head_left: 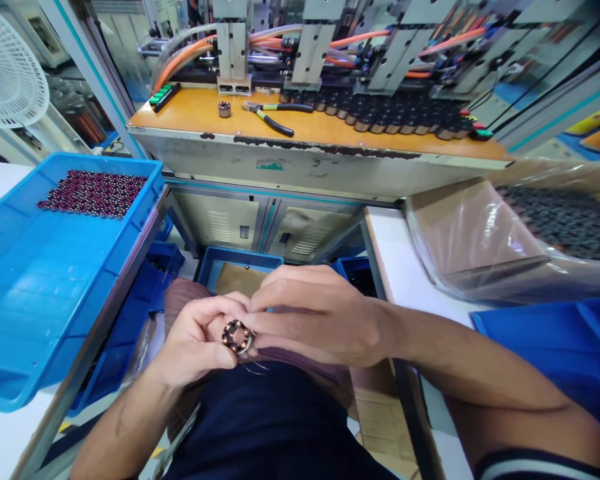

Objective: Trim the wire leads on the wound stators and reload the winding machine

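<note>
Above my lap, my left hand (pixel 195 340) grips a small ring-shaped motor stator (pixel 238 337) between thumb and fingers. Copper coils sit around its dark core, and thin loose wire ends stick out below it. My right hand (pixel 315 313) comes in from the right with its fingers bent together at the stator's right edge. Its fingertips are partly hidden, so whether they pinch a wire I cannot make out. On the orange bench top lie pliers (pixel 275 117) with black and yellow handles, beside a single stator (pixel 224 109).
At left stands a blue tray (pixel 75 267) with rows of stators (pixel 97 193). Many dark stators (pixel 400 113) line the machine bench (pixel 190 120) beneath metal fixtures. A plastic-lined carton (pixel 460 233) of dark parts sits at right, near a blue bin (pixel 545 340). A white fan (pixel 10 67) is at upper left.
</note>
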A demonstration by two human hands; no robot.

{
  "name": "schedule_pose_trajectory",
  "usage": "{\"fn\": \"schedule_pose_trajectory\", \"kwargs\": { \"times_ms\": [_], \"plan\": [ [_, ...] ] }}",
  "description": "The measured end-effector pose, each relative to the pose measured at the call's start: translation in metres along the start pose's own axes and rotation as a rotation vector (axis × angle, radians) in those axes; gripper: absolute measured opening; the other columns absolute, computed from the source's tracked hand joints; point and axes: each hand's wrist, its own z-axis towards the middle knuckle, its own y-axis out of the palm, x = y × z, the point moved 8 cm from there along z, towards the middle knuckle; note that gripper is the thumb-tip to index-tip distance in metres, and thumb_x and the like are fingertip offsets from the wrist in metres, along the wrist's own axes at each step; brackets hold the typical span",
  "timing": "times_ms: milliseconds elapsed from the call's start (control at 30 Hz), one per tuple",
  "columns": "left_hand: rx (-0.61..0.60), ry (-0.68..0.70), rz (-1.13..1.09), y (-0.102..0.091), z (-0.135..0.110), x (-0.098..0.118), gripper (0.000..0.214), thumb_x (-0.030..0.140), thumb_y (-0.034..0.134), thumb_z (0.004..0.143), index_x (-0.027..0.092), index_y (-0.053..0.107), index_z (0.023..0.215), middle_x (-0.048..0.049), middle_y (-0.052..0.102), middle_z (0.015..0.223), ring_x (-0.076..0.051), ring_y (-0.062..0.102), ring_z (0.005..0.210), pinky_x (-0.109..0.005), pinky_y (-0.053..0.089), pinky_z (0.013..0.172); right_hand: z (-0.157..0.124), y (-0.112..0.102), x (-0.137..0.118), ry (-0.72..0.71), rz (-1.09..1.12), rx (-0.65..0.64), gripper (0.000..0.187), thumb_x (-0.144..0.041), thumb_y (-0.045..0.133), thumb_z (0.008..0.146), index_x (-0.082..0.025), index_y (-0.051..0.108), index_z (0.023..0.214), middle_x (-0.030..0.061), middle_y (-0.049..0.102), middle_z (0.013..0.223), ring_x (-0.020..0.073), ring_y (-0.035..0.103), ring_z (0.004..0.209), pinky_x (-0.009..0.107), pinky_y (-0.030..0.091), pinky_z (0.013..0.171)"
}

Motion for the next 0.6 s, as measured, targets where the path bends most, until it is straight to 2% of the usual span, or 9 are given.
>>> {"fn": "schedule_pose_trajectory", "kwargs": {
  "times_ms": [167,300,400,500,600],
  "plan": [
    [0.003,-0.017,0.009,-0.001,0.000,-0.002,0.032,0.022,0.087,0.069,0.021,0.078,0.100,-0.0035,0.066,0.103,-0.009,0.067,0.076,-0.015,0.059,0.067,-0.002,-0.003,0.003,0.031,0.058,0.029,0.007,-0.019,0.068,0.093,-0.014,0.066,0.097,0.0057,0.074,0.092,0.0135,0.063,0.082,0.026,0.054,0.073],
    [0.015,-0.010,0.022,-0.003,0.001,-0.003,0.032,0.021,0.087,0.069,0.020,0.078,0.099,-0.0030,0.065,0.101,-0.009,0.067,0.076,-0.016,0.059,0.068,-0.004,-0.003,0.003,0.021,0.038,0.042,0.004,-0.015,0.064,0.094,-0.012,0.067,0.094,0.0081,0.074,0.089,0.0152,0.063,0.079,0.028,0.053,0.069],
    [0.025,0.010,0.050,-0.006,0.003,-0.002,0.032,0.023,0.087,0.069,0.021,0.078,0.100,-0.0033,0.065,0.101,-0.009,0.067,0.073,-0.017,0.059,0.067,-0.006,-0.004,0.003,0.016,0.026,0.111,0.008,-0.017,0.062,0.096,-0.013,0.067,0.091,0.0073,0.074,0.086,0.0146,0.063,0.076,0.027,0.053,0.067],
    [0.050,0.060,0.127,-0.009,0.005,0.003,0.032,0.024,0.088,0.067,0.021,0.079,0.098,-0.0041,0.066,0.100,-0.010,0.066,0.076,-0.017,0.057,0.069,-0.010,-0.004,0.007,0.059,0.067,0.193,0.008,-0.017,0.064,0.095,-0.014,0.068,0.089,0.0072,0.073,0.084,0.0134,0.066,0.076,0.026,0.054,0.069],
    [0.099,0.163,0.265,-0.013,0.005,0.012,0.033,0.021,0.089,0.065,0.022,0.080,0.097,-0.0054,0.067,0.099,-0.012,0.066,0.086,-0.018,0.055,0.074,-0.013,0.001,0.011,0.134,0.098,0.221,0.008,-0.015,0.063,0.095,-0.013,0.068,0.090,0.0077,0.073,0.083,0.0129,0.066,0.075,0.025,0.054,0.068]
  ]
}}
